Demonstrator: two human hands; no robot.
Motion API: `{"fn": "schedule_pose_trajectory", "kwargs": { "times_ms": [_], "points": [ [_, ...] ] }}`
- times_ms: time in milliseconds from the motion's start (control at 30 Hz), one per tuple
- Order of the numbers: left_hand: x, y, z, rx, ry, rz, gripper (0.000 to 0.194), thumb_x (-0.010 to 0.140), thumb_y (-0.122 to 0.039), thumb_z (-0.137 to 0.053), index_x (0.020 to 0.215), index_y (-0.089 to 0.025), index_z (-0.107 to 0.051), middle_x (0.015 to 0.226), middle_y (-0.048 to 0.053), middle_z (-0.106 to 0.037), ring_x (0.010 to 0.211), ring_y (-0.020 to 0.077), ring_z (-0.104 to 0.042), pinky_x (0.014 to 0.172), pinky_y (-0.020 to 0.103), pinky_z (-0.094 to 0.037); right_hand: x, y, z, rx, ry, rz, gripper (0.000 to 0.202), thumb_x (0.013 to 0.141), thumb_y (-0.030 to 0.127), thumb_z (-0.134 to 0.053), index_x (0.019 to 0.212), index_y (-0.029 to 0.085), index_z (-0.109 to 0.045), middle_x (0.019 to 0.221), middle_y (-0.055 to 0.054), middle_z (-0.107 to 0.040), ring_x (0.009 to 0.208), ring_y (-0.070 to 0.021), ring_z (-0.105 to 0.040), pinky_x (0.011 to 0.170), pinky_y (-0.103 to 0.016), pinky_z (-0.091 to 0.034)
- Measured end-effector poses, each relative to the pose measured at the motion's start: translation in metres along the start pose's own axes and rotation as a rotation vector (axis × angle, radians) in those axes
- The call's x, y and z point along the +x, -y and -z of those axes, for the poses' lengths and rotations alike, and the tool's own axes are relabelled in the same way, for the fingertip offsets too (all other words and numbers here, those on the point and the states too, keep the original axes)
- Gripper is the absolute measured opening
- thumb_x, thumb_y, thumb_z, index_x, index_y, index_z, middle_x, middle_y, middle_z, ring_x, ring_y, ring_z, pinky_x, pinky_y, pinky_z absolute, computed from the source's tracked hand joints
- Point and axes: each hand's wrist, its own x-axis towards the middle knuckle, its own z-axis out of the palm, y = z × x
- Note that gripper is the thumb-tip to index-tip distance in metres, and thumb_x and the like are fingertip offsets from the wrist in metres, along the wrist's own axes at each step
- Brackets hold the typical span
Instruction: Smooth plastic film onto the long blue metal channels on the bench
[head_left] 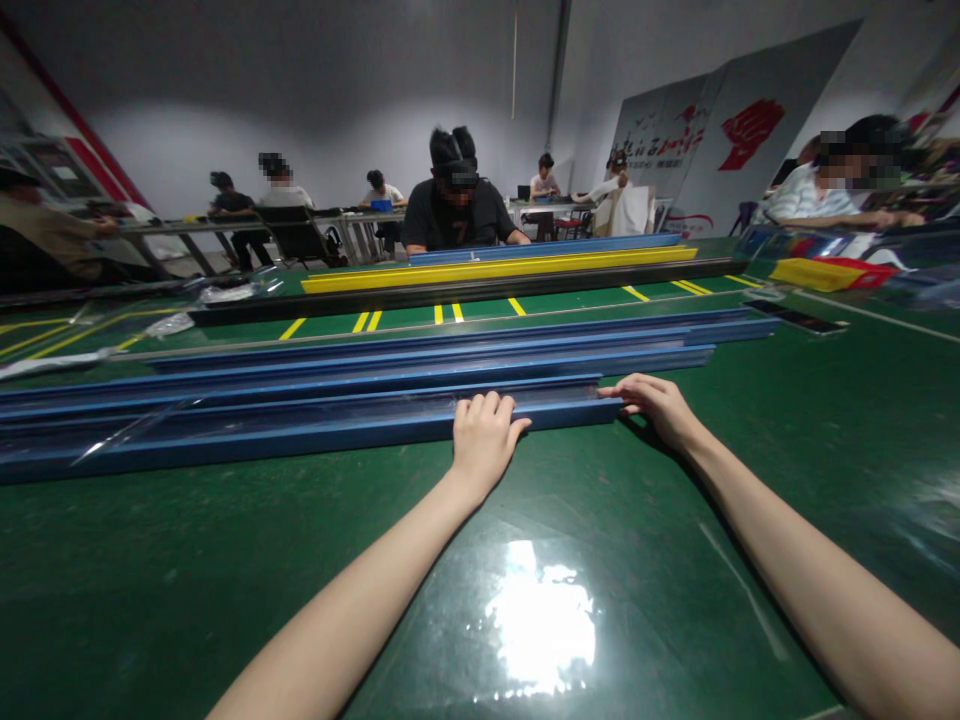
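A long blue channel strip (pixel 315 428) lies nearest me on the green table (pixel 225 580), with clear film along its trough. My left hand (pixel 486 432) rests over its near wall, fingers curled over the edge into the trough and thumb pointing right. At the strip's right end is my right hand (pixel 654 405), index finger touching the tip and the other fingers bent beneath it. Just behind, more long blue strips (pixel 675 357) lie roughly parallel to the first.
Farther back lie a black strip (pixel 480 288) and a yellow strip (pixel 510 266). A phone (pixel 795 316) and a red and yellow tray (pixel 832 273) are at the right. Across the table sits a person (pixel 461 205) in black; others sit behind.
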Motion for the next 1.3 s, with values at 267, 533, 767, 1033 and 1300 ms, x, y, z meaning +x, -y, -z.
{"fn": "schedule_pose_trajectory", "kwargs": {
  "times_ms": [267,533,767,1033,1300],
  "points": [
    [0.000,0.000,0.000,0.003,0.001,-0.003,0.026,0.083,-0.043,-0.048,0.089,-0.019,-0.056,0.086,0.004,-0.059,0.082,0.0200,-0.049,0.072,0.032,-0.030,-0.001,0.002,-0.001,-0.009,0.006,-0.004,0.015,0.064,0.034,-0.060,0.065,0.019,-0.059,0.082,-0.005,-0.070,0.078,-0.0162,-0.061,0.057,-0.021,-0.044],
    [0.000,0.000,0.001,-0.009,0.018,-0.003,0.027,0.084,-0.043,-0.045,0.090,-0.020,-0.056,0.088,0.005,-0.059,0.084,0.0206,-0.050,0.073,0.033,-0.030,-0.003,0.006,-0.006,-0.030,-0.039,-0.003,0.017,0.064,0.036,-0.058,0.062,0.019,-0.059,0.080,-0.007,-0.069,0.073,-0.0161,-0.061,0.053,-0.023,-0.044],
    [0.000,0.001,0.001,-0.003,0.024,-0.009,0.027,0.085,-0.043,-0.044,0.089,-0.019,-0.055,0.087,0.005,-0.060,0.084,0.0209,-0.049,0.072,0.033,-0.029,-0.002,0.006,-0.008,-0.043,-0.050,-0.008,0.017,0.064,0.035,-0.059,0.062,0.018,-0.060,0.079,-0.008,-0.069,0.068,-0.0144,-0.059,0.051,-0.022,-0.043],
    [-0.001,0.001,0.001,0.003,0.016,-0.015,0.027,0.085,-0.043,-0.044,0.090,-0.019,-0.055,0.088,0.004,-0.060,0.083,0.0202,-0.050,0.072,0.032,-0.030,-0.001,0.003,-0.013,-0.151,-0.109,0.026,0.020,0.065,0.036,-0.058,0.060,0.017,-0.063,0.073,-0.007,-0.067,0.059,-0.0108,-0.052,0.047,-0.020,-0.042],
    [-0.001,0.002,0.001,-0.010,0.016,-0.017,0.027,0.085,-0.043,-0.044,0.091,-0.019,-0.055,0.088,0.005,-0.060,0.084,0.0200,-0.050,0.073,0.032,-0.030,0.001,-0.001,-0.012,-0.170,-0.095,0.034,0.023,0.067,0.038,-0.055,0.063,0.017,-0.065,0.075,-0.007,-0.067,0.058,-0.0104,-0.052,0.046,-0.020,-0.041]
  ]
}}
